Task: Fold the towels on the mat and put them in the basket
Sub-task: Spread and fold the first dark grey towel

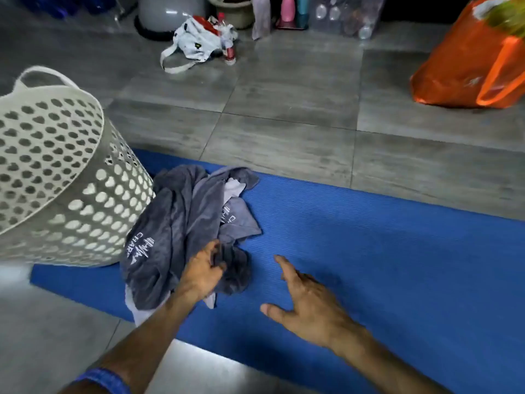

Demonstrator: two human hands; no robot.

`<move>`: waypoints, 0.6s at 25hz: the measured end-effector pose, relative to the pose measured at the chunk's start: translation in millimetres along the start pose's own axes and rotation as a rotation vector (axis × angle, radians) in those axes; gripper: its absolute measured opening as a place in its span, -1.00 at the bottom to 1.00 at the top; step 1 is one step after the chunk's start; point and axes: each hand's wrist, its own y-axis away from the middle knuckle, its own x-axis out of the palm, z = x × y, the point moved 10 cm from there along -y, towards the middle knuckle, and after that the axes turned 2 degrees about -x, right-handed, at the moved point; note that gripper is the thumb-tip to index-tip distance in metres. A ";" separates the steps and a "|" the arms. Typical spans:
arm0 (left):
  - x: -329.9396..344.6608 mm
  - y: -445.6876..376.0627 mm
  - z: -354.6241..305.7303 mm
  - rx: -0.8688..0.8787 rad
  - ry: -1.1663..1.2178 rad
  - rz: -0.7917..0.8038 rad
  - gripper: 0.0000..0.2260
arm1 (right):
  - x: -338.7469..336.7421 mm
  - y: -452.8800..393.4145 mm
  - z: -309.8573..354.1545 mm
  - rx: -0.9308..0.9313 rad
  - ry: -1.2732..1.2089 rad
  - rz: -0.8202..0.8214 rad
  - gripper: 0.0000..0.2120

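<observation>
Closest to me, a blue wristband (106, 378) circles the person's left forearm, which reaches up over the near edge of the blue mat (383, 265). The right hand (308, 305) hovers low over bare mat, palm down, its fingers (284, 265) spread loosely and the thumb stuck out to the side, holding nothing. Just beside it, the left hand (203, 273) has its fingers curled into a dark fold at the near end of the towels (181, 223), gripping the cloth.

The towels lie in one crumpled grey heap on the left part of the mat, unfolded, with white lettering showing on two of them and a paler cloth poking out at the middle and at the near edge. How many are in the heap I cannot tell. The far side of the heap touches the basket (56, 177), a cream plastic one pierced with heart-shaped holes, which stands tilted at the mat's left end; its inside is out of sight.

Beyond the mat runs a grey tiled floor (284, 109). Further off, an orange plastic bag (477, 61) sits to the right, a white cloth bag (199, 42) lies in the middle, and bottles (288, 8) stand along the back.
</observation>
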 end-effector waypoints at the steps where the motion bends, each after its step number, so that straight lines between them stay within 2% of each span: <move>1: -3.0 -9.0 5.8 0.008 -0.156 -0.042 -0.45 | 15.0 -13.9 -4.7 -0.029 -0.043 0.027 -0.10; 2: -6.0 -16.9 18.4 -0.055 -0.349 -0.092 -0.37 | 29.6 -25.8 -10.2 -0.054 -0.066 0.051 -0.11; 4: -18.2 -26.0 47.0 -0.190 -0.513 -0.174 -0.27 | 49.2 -44.9 -24.2 -0.089 -0.010 0.086 -0.14; 5: -20.6 -28.7 59.7 -0.221 -0.510 -0.195 -0.34 | 58.5 -51.6 -31.4 -0.101 0.003 0.094 -0.17; 8: -25.4 -41.4 71.3 -0.084 -0.366 -0.284 -0.78 | 75.4 -55.9 -46.3 -0.135 0.027 0.080 -0.23; 10: -33.0 -52.4 65.3 -0.038 -0.256 -0.355 -0.85 | 76.0 -57.2 -56.4 -0.133 0.018 0.052 -0.26; 11: -30.3 -54.8 62.0 -0.038 -0.236 -0.349 -0.78 | 73.9 -55.2 -59.0 -0.128 0.003 0.034 -0.28; 13: -18.1 -55.0 61.4 -0.121 -0.272 -0.279 -0.50 | 68.9 -48.5 -59.5 -0.123 -0.011 0.004 -0.31; 14: -10.9 -55.7 65.0 -0.154 -0.363 -0.247 -0.43 | 67.5 -45.0 -57.6 -0.122 -0.019 -0.003 -0.32; 15: -5.9 -51.7 63.0 -0.153 -0.462 -0.229 -0.48 | 67.7 -42.3 -56.9 -0.122 -0.020 -0.009 -0.31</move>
